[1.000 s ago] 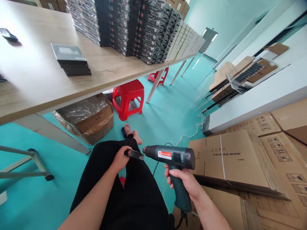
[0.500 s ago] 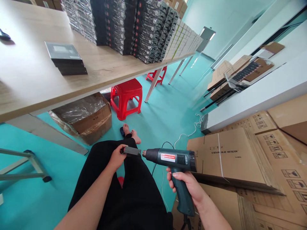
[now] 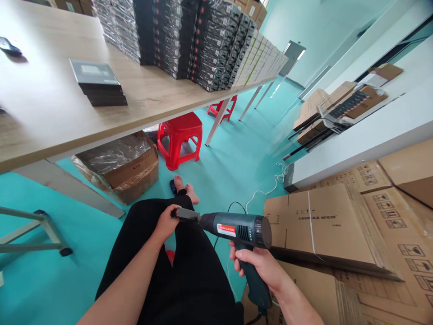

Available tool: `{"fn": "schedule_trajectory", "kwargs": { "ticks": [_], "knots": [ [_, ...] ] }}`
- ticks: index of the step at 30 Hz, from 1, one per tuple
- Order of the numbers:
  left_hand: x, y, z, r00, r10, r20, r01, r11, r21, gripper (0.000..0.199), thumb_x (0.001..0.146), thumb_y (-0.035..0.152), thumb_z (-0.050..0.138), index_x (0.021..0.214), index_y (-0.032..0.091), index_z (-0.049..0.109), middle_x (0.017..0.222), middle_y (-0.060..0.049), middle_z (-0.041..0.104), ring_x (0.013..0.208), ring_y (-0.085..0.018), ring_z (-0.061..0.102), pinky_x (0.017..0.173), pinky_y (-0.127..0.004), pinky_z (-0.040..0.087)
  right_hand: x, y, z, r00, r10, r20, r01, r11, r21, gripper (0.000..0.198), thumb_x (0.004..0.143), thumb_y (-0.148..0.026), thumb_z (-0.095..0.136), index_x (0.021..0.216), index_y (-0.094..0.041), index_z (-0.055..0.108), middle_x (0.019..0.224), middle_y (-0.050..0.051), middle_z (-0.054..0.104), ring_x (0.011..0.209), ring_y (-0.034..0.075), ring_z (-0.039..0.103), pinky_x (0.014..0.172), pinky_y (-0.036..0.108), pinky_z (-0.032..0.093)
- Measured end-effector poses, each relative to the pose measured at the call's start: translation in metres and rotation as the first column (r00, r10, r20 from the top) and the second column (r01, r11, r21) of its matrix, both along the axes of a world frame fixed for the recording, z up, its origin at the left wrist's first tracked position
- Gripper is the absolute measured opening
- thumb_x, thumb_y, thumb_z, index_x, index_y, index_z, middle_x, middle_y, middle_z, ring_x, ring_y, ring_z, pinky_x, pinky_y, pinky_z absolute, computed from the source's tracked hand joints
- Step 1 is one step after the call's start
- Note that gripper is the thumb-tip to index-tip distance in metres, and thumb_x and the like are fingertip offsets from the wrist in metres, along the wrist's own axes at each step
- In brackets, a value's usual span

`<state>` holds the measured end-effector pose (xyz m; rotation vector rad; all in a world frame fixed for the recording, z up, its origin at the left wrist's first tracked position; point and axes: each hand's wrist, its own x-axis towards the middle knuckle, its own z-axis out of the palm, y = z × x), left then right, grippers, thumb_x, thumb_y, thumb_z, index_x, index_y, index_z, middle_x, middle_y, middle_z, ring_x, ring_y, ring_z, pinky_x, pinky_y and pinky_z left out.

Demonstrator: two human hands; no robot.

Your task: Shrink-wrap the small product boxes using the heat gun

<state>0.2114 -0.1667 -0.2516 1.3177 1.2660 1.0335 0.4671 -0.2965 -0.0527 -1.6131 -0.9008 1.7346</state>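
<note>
My left hand (image 3: 166, 224) is closed on one end of a small flat dark box (image 3: 188, 214), held edge-on above my knees. In my right hand (image 3: 252, 259) is the handle of a dark green heat gun (image 3: 241, 227) with a red-and-white label. Its nozzle points left at the box's free end, very close to it; whether they touch I cannot tell. On the table (image 3: 142, 97) at the upper left lies a short stack of similar flat dark boxes (image 3: 98, 83).
Tall stacks of film-wrapped dark boxes (image 3: 179, 40) and white boxes (image 3: 260, 58) stand on the table. Below are an open carton (image 3: 135, 174) with clear film and a red stool (image 3: 181, 135). Cartons (image 3: 324, 221) lean at the right. A white cord (image 3: 260, 192) runs over the floor.
The heat gun has turned and shifted slightly left, its nozzle now lower and nearer the box. The box has tilted a little in my left hand.
</note>
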Motion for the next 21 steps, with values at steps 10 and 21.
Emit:
{"fn": "schedule_trajectory", "kwargs": {
  "ticks": [10, 21],
  "knots": [
    [0.005, -0.002, 0.0, 1.0, -0.02, -0.016, 0.021, 0.999, 0.048, 0.037, 0.057, 0.006, 0.054, 0.09, 0.02, 0.065, 0.096, -0.005, 0.061, 0.094, -0.023, 0.054, 0.09, -0.035, 0.039, -0.024, 0.003, 0.003, 0.999, 0.016, -0.034, -0.017, 1.0, -0.011, 0.03, 0.077, -0.028, 0.063, 0.104, -0.014, 0.066, 0.088, 0.008, 0.063, 0.066, 0.015, 0.058, 0.058, 0.028, 0.048],
    [0.002, -0.003, 0.011, 0.978, 0.019, 0.208, 0.021, 0.981, -0.19, 0.034, 0.056, 0.009, 0.053, 0.087, 0.019, 0.063, 0.079, -0.001, 0.062, 0.076, -0.02, 0.058, 0.071, -0.028, 0.044, 0.002, 0.013, 0.008, 0.996, -0.088, -0.032, 0.088, 0.996, -0.005, 0.03, 0.08, -0.029, 0.06, 0.104, -0.013, 0.063, 0.086, 0.007, 0.063, 0.068, 0.016, 0.059, 0.056, 0.026, 0.049]
  ]
}}
